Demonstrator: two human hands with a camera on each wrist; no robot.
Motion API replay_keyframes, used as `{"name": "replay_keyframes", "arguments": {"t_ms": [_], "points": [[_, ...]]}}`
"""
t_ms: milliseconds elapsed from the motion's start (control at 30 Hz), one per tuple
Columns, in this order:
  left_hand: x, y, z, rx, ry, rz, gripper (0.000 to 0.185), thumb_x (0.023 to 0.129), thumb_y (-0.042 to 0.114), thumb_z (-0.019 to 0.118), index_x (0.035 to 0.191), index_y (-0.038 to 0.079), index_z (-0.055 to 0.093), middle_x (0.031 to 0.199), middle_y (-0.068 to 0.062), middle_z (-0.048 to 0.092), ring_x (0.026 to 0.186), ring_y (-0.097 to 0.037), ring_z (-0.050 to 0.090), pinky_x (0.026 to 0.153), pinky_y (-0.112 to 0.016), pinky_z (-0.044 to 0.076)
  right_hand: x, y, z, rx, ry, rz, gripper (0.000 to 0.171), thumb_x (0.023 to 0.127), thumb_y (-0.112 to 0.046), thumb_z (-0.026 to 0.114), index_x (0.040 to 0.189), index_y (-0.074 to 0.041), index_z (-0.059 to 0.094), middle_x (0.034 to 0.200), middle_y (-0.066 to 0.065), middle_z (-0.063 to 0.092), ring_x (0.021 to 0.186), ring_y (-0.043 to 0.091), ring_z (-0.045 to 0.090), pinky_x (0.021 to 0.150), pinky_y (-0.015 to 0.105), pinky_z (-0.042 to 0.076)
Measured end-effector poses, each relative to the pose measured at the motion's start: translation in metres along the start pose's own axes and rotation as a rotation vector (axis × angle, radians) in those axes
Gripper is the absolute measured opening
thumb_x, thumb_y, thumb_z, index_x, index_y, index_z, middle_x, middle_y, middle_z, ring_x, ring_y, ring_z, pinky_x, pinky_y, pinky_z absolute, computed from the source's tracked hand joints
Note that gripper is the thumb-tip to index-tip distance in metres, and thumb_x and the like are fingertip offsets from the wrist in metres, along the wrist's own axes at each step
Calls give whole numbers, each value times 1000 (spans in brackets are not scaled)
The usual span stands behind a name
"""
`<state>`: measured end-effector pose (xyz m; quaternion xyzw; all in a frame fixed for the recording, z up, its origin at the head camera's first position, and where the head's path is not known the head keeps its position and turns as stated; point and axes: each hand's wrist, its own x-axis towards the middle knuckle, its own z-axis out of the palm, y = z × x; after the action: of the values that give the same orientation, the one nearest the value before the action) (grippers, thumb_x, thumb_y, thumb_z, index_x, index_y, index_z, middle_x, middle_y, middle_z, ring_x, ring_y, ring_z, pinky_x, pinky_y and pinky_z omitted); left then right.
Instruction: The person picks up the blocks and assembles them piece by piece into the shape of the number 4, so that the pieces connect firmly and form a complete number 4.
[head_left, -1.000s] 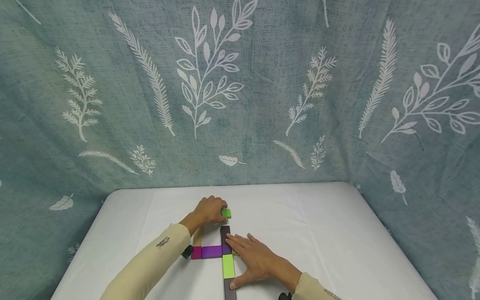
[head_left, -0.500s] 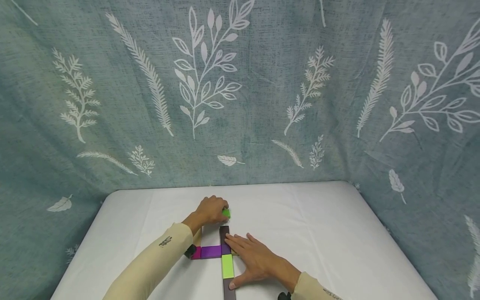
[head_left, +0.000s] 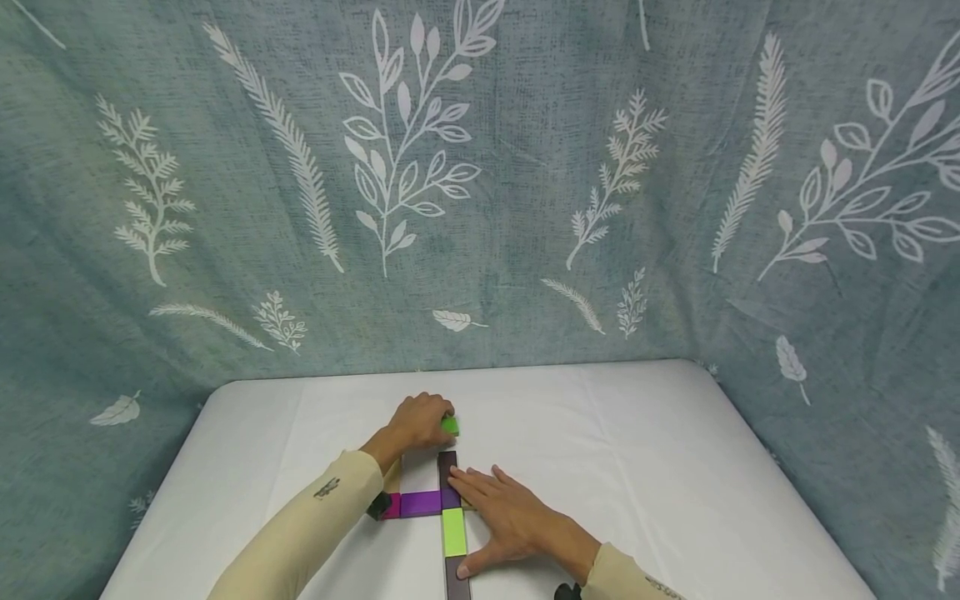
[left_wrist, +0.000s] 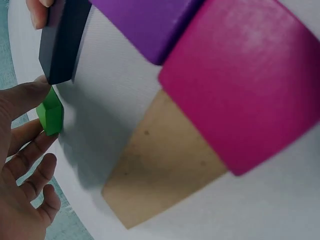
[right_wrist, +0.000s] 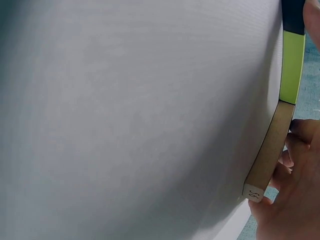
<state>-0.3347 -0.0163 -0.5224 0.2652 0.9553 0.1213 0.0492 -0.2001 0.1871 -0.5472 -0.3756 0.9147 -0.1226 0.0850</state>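
My left hand [head_left: 420,419] pinches a small green block [head_left: 450,426] between thumb and fingers, just beyond a dark block [head_left: 447,463]. The left wrist view shows that green block [left_wrist: 50,114] right at the dark block's [left_wrist: 62,42] end. My right hand [head_left: 513,517] lies with fingers spread, fingertips on the far dark block and thumb on a nearer dark block [head_left: 457,575]. Between these sits a lime block [head_left: 453,532]. In the right wrist view its fingers are beside a plain wooden block [right_wrist: 272,150] with a marked white end.
A purple block [head_left: 421,503] and a magenta block [head_left: 392,505], partly hidden by a black wrist camera [head_left: 380,505], extend left from the dark column. A tan block [left_wrist: 160,160] meets the magenta one. All lie on a white-covered table [head_left: 637,467] before a leaf-patterned curtain [head_left: 525,167].
The head view has shifted slightly. Both hands stay nearly in place, the left still pinching the green block.
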Motion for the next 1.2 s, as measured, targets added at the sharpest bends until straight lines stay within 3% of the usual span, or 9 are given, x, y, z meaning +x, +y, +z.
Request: {"name": "replay_keyframes", "arguments": {"t_ms": [533, 700, 933, 1200], "points": [[-2, -9, 7, -59, 70, 35, 37, 82, 30, 83, 111, 9, 76, 105, -4, 72, 95, -23, 61, 87, -46, 50, 0, -1, -2, 15, -12, 0, 120, 72, -85, 63, 161, -14, 25, 167, -1, 21, 151, 23, 26, 118, 55, 21], [-3, -11, 10, -82, 69, 14, 37, 83, 30, 82, 113, 9, 76, 106, -3, 72, 97, -23, 62, 89, -46, 50, 1, -1, -2, 14, -22, 9, 121, 72, -86, 62, 162, -15, 24, 168, -1, 20, 151, 23, 25, 119, 55, 20], [-10, -20, 13, -186, 82, -18, 41, 85, 32, 82, 118, 9, 75, 110, -2, 71, 107, -24, 63, 97, -46, 48, 1, -1, -1, 4, -20, 3, 121, 72, -86, 61, 162, -14, 24, 168, -1, 20, 151, 24, 26, 119, 55, 20], [-18, -35, 8, -234, 108, -48, 37, 90, 30, 77, 121, 11, 74, 112, -2, 70, 114, -27, 62, 101, -48, 46, 2, 0, 0, 4, -25, 12, 122, 72, -87, 61, 162, -15, 23, 168, -1, 20, 151, 24, 25, 119, 54, 20]]}}
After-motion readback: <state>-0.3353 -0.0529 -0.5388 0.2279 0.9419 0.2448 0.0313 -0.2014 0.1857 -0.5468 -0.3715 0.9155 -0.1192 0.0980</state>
